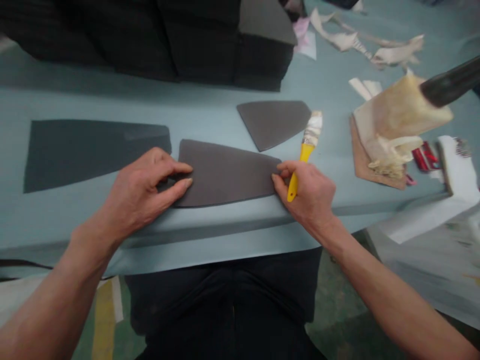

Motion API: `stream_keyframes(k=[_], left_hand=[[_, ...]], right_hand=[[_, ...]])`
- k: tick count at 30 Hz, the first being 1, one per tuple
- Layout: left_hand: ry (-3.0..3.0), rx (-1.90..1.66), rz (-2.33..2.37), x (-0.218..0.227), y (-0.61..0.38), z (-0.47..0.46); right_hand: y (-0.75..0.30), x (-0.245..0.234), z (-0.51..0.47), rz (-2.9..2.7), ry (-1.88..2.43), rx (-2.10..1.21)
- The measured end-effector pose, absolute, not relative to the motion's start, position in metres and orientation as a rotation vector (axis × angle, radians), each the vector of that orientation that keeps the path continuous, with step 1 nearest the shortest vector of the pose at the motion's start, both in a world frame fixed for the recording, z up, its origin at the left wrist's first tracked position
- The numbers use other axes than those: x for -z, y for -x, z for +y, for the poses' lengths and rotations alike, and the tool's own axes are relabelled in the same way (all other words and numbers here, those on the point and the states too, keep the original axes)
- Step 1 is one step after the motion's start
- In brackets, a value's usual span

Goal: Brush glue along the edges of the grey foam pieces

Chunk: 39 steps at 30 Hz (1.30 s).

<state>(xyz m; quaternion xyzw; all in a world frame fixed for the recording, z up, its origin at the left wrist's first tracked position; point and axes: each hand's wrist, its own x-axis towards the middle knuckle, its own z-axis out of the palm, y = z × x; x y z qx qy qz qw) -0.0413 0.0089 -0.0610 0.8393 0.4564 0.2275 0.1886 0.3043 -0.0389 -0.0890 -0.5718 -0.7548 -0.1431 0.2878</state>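
Observation:
A grey wedge-shaped foam piece (227, 172) lies flat near the table's front edge. My left hand (144, 192) pinches its wide left end between thumb and fingers. My right hand (309, 192) is closed round the yellow handle of a brush (305, 152), whose pale bristles point away from me. The fingertips of that hand also press on the piece's narrow right tip.
A darker long wedge (90, 150) lies to the left and a smaller grey wedge (273, 122) behind the brush. Black foam stacks (168, 40) stand at the back. A glue-crusted block (401, 120) on a brown board, paper scraps (375, 45) and the blue-grey table (210, 100) fill the right.

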Motion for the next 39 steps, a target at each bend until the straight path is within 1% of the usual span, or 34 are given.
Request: stream_keyframes(k=[5, 10, 14, 20, 25, 32, 36, 39], left_hand=[[-2.39, -0.65, 1.276, 0.062, 0.042, 0.009], [-2.466, -0.605, 1.323, 0.06, 0.042, 0.009], [-2.643, -0.543, 1.378, 0.054, 0.034, 0.01], [-2.711, -0.543, 1.082, 0.049, 0.0, 0.013], [-2.711, -0.413, 0.968, 0.061, -0.02, 0.016], [-2.825, -0.298, 1.053, 0.077, -0.027, 0.013], [-2.826, -0.278, 1.077, 0.076, -0.029, 0.012], [-2.804, -0.297, 1.097, 0.077, -0.03, 0.012]], right_hand=[[-0.299, 0.089, -0.038, -1.988, 1.553, 0.52], [-0.295, 0.088, -0.036, -2.04, 1.454, 0.492], [-0.294, 0.086, -0.033, -2.078, 1.408, 0.507], [-0.296, 0.086, -0.031, -2.107, 1.45, 0.436], [-0.295, 0.084, -0.032, -2.113, 1.447, 0.465], [-0.297, 0.083, -0.031, -2.131, 1.415, 0.557], [-0.292, 0.075, -0.032, -2.11, 1.403, 0.499], [-0.276, 0.068, -0.033, -2.089, 1.312, 0.343]])
